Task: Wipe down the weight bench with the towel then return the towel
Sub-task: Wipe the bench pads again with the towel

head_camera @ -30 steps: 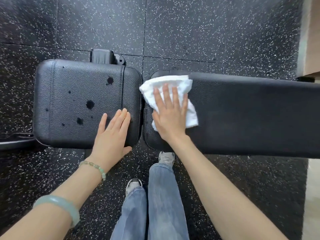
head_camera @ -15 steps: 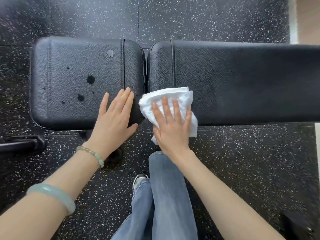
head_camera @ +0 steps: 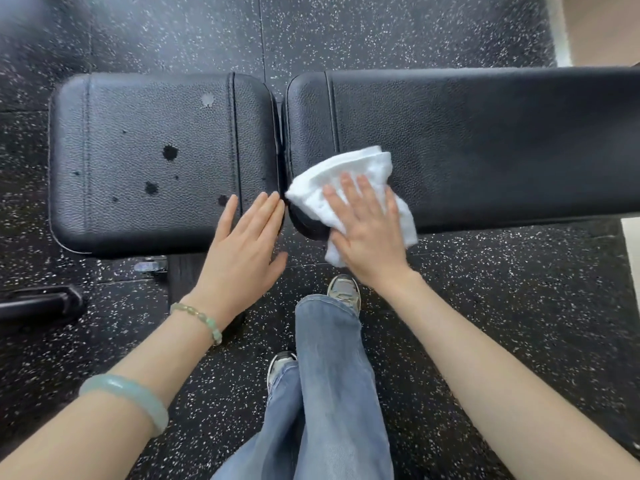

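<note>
Your right hand (head_camera: 367,233), fingers flat, presses the towel (head_camera: 360,164) on the back pad's (head_camera: 485,150) near-left corner. A second ago it was at the far edge. Left hand (head_camera: 242,244) is still flat, bracing the seat pad (head_camera: 138,116). Dark spots (head_camera: 170,152) there remain unwiped, so the wiping likely isn't finished.

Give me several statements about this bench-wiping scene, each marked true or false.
1. The right hand presses a white towel onto the long back pad. True.
2. The left hand grips a spray bottle. False: it rests flat on the seat pad, holding nothing.
3. Dark spots dot the seat pad. True.
4. The towel covers those spots. False: it lies on the back pad's corner beside the seat pad.
5. Both arms are bare. False: the left wears a beaded bracelet and a green bangle.
</note>
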Tool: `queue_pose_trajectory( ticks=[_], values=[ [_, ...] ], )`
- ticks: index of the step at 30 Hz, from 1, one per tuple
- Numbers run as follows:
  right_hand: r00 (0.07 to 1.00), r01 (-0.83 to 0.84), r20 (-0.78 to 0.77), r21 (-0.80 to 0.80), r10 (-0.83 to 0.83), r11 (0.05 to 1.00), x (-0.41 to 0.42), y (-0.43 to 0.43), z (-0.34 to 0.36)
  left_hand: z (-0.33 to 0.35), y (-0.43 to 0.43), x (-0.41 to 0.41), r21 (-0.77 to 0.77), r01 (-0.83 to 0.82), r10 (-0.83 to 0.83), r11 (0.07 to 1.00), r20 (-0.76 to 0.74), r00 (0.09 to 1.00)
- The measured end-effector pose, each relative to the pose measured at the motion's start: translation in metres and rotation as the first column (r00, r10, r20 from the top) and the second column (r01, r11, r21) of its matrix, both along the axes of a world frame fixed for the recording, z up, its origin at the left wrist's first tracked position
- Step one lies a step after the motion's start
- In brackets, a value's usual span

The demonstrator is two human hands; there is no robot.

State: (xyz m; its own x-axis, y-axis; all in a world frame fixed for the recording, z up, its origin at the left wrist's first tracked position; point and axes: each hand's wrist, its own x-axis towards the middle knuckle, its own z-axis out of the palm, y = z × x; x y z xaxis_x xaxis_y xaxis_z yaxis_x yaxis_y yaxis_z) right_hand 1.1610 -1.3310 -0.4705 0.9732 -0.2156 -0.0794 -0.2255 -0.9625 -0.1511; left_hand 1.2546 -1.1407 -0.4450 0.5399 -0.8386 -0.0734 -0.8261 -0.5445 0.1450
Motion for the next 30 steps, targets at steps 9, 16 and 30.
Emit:
queue_pose_trajectory(
  ticks=[9, 16, 30],
  values=[
    [0.888, 0.460, -0.020, 0.008, -0.459, 0.888, -0.050, -0.092, 0.004, -0.006, -0.011, -0.010, 0.029, 0.034, -0.033, 0.999, -0.040, 0.999],
    [0.933, 0.350, -0.103, 0.035, -0.345, 0.936, 0.005, -0.001, 0.008, -0.002, -0.012, -0.010, 0.042, 0.029, -0.028, 0.999, -0.035, 0.999],
    [0.965, 0.160, -0.214, 0.013, -0.154, 0.987, 0.159, -0.032, 0.025, 0.019, 0.005, 0.047, 0.149, -0.131, 0.136, 0.980, -0.020, 0.991]
  ],
)
